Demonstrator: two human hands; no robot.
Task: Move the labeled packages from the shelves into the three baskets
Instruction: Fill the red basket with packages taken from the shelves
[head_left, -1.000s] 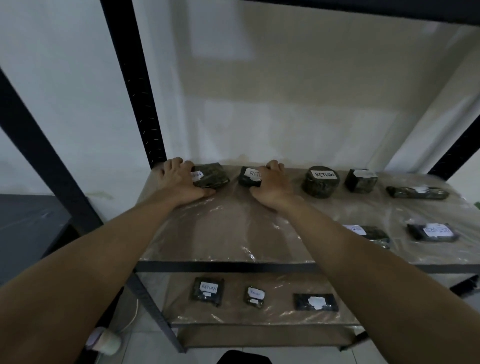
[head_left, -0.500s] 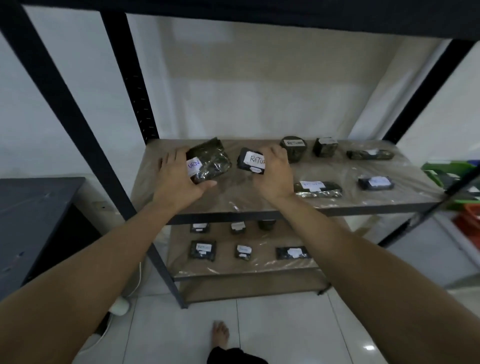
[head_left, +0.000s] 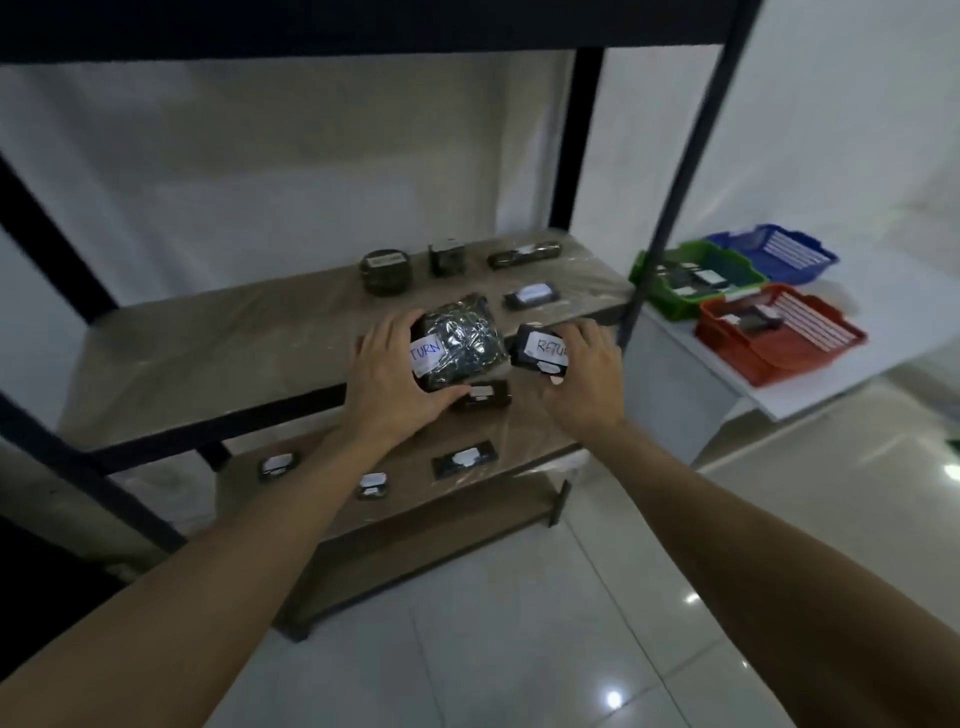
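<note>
My left hand (head_left: 387, 382) grips a crinkly dark foil package (head_left: 462, 340) with a white label reading "RETURN", lifted off the shelf. My right hand (head_left: 587, 376) holds a small black box package (head_left: 535, 354), also labeled "RETURN". Both packages hang in the air in front of the middle shelf (head_left: 260, 332). To the right, on a white table, stand a green basket (head_left: 693, 280), a blue basket (head_left: 774, 254) and an orange basket (head_left: 774, 332). The green and orange baskets hold several packages.
Several labeled packages remain on the middle shelf, among them a round one (head_left: 384, 270) and a flat one (head_left: 532, 296). More lie on the lower shelf (head_left: 415, 483). A black shelf post (head_left: 670, 208) stands between my hands and the baskets. The floor is glossy white tile.
Both hands lifted their packages off the shelf and drew them back toward me. My view swung right, bringing the three baskets into sight.
</note>
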